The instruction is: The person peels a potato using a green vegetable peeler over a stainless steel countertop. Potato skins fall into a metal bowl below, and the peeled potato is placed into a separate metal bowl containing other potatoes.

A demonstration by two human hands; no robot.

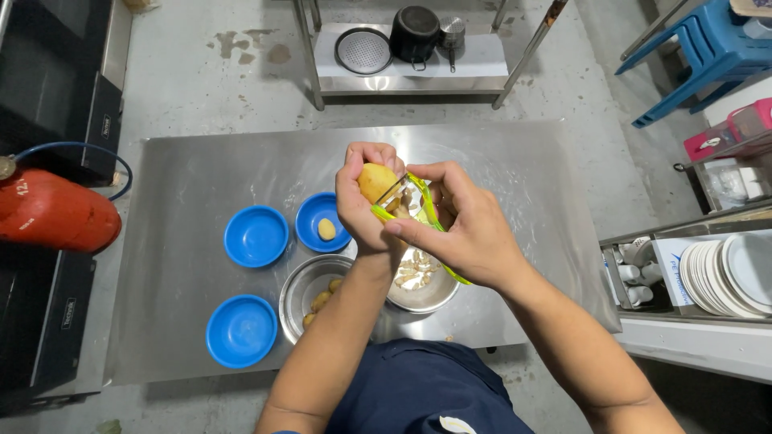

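So the person's mid-peel here. Left hand [363, 201] is wrapped around a yellow potato [376, 182], fingers curled over the top of it, holding it up above the bowls. Right hand [466, 225] is closed on a lime-green peeler [418, 215], blade end laid right against the potato's side, handle running back down under the palm. A good part of the potato already looks bare and smooth, so by the look of it this one's well along. Next move probably calls for a turn of the potato in the left hand to bring any unpeeled skin under the blade, keeping the thumb out of the way.

Right below the hands sits a steel bowl [422, 283] with pale peelings in it, so the scraps drop straight in. Just beside it, to the left, another steel bowl [310, 283] holds a few small potatoes. Further left are three blue bowls: one [320, 221] has a single peeled potato in it, the other two ( [256, 236] and [241, 330]) hold nothing.

All of it's on a steel table [185, 241], a bit scuffed and shiny. Off to the left there's a red gas cylinder [52, 210] lying next to black appliances. Behind the table a low steel shelf [406, 68] carries a black pot and a strainer. On the right, stacked white plates [724, 277] and a blue plastic stool [704, 48] on the concrete floor.
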